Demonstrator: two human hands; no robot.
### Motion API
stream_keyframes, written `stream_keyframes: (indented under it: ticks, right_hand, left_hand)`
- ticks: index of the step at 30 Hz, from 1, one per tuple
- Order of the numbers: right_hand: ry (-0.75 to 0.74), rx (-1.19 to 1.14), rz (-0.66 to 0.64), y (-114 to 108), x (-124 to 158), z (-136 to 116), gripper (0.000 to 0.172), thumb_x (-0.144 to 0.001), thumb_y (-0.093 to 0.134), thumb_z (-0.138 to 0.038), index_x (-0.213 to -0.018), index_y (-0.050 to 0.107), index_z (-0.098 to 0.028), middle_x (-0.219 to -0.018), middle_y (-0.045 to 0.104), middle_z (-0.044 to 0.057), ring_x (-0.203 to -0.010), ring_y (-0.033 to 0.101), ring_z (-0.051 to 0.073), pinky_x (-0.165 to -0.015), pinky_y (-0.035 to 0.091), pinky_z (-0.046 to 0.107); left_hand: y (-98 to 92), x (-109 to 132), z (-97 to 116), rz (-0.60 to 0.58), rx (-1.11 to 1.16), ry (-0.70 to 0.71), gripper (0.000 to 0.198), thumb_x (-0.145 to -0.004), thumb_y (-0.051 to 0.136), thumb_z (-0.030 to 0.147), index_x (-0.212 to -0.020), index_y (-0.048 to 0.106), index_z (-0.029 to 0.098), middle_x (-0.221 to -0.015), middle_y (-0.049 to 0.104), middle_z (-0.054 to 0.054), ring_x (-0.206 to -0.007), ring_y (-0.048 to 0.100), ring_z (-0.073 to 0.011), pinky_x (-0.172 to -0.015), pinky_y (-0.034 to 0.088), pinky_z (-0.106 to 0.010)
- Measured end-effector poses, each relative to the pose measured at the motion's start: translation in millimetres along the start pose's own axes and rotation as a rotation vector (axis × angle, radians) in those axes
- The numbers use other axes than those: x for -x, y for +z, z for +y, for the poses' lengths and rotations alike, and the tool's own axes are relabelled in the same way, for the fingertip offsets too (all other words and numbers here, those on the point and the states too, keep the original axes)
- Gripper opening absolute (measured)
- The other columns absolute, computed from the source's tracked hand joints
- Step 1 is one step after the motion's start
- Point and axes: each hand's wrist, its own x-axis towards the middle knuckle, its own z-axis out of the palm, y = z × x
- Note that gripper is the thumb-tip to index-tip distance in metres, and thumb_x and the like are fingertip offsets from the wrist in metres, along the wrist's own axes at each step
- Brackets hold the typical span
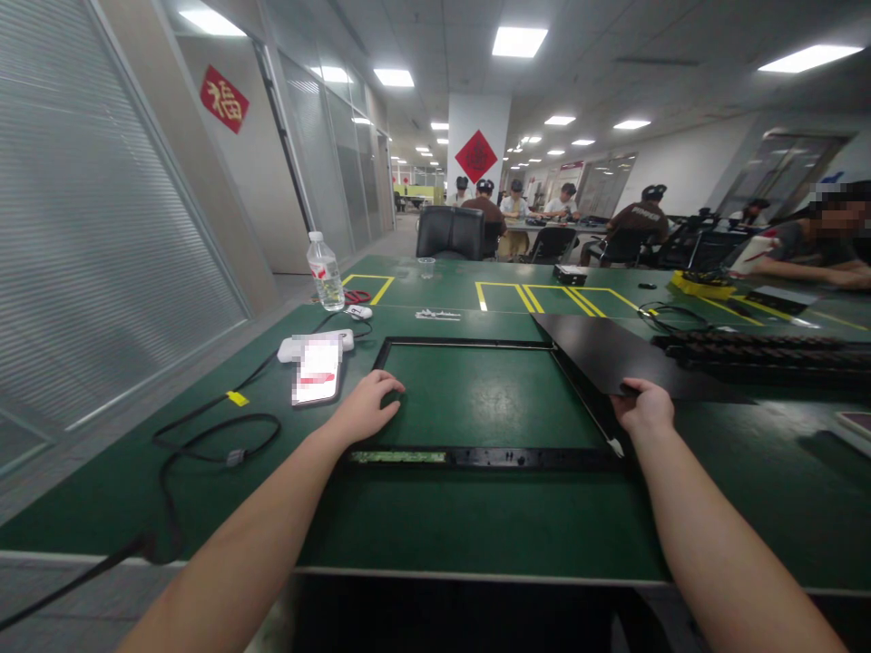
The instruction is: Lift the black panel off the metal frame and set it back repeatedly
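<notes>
A rectangular black frame point(537, 458) lies flat on the green table, with a strip of green circuit board point(398, 457) along its near bar. My left hand point(367, 406) rests across the frame's left side, thumb and fingers apart and slightly bent. Part of that side is hidden under it. In my right hand point(645, 408) is the edge of a thin dark panel point(599, 349), held tilted over the frame's right side and beyond it. A small white piece point(615, 447), perhaps a connector, shows at the frame's near right corner.
On the left are a phone point(317, 370), a black cable point(255, 419) and a water bottle point(326, 272). Red-handled scissors point(357, 297) and a plastic cup point(426, 268) lie farther back. Long black parts point(768, 355) occupy the right. Several people sit beyond.
</notes>
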Motion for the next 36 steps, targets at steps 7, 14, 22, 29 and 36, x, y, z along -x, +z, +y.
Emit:
stream_keyframes:
  ticks: [7, 14, 22, 29, 36]
  right_hand:
    - [0.061, -0.002, 0.098, 6.4, 10.2, -4.4, 0.025, -0.064, 0.051, 0.003, -0.076, 0.052, -0.019, -0.064, 0.061, -0.003, -0.054, 0.064, 0.013, -0.051, 0.06, 0.024]
    - [0.058, 0.01, 0.115, 11.2, 21.4, -7.2, 0.025, -0.064, 0.05, 0.004, -0.076, 0.053, -0.018, -0.065, 0.061, -0.003, -0.053, 0.063, 0.012, -0.052, 0.06, 0.024]
    - [0.037, 0.002, 0.076, 12.0, 23.9, -7.2, 0.026, -0.066, 0.049, 0.005, -0.076, 0.052, -0.019, -0.064, 0.06, -0.003, -0.054, 0.063, 0.012, -0.05, 0.059, 0.023]
    - [0.005, -0.095, -0.019, 15.6, 30.3, -10.7, 0.024, -0.068, 0.052, 0.003, -0.08, 0.058, -0.017, -0.074, 0.067, -0.002, -0.061, 0.067, 0.011, -0.058, 0.061, 0.02]
    - [-0.038, -0.128, -0.11, 19.3, 40.5, -12.1, 0.02, -0.066, 0.053, 0.0, -0.077, 0.058, -0.017, -0.073, 0.067, -0.001, -0.064, 0.067, 0.012, -0.059, 0.06, 0.022]
  left_hand:
    - [0.4, 0.2, 0.2, -0.001, -0.009, 0.0, 0.027, -0.082, 0.059, 0.032, -0.101, 0.073, 0.019, -0.116, 0.063, -0.014, -0.114, 0.063, -0.0323, -0.105, 0.048, -0.049]
    - [-0.6, 1.5, 3.0, -0.013, -0.012, 0.0, 0.028, -0.084, 0.058, 0.033, -0.103, 0.073, 0.019, -0.117, 0.063, -0.013, -0.115, 0.062, -0.0313, -0.106, 0.047, -0.048]
    - [-2.2, 1.7, 5.3, -0.001, 0.033, -0.013, 0.027, -0.082, 0.06, 0.035, -0.1, 0.073, 0.02, -0.116, 0.064, -0.014, -0.114, 0.062, -0.0327, -0.106, 0.047, -0.05]
    - [-1.9, 1.5, 4.1, 0.023, 0.076, -0.011, 0.025, -0.081, 0.062, 0.036, -0.098, 0.073, 0.021, -0.115, 0.065, -0.013, -0.113, 0.063, -0.0324, -0.106, 0.047, -0.05]
    - [-1.3, 0.3, 2.7, 0.02, 0.052, -0.006, 0.025, -0.082, 0.06, 0.035, -0.099, 0.072, 0.021, -0.115, 0.063, -0.013, -0.113, 0.063, -0.0322, -0.106, 0.047, -0.05]
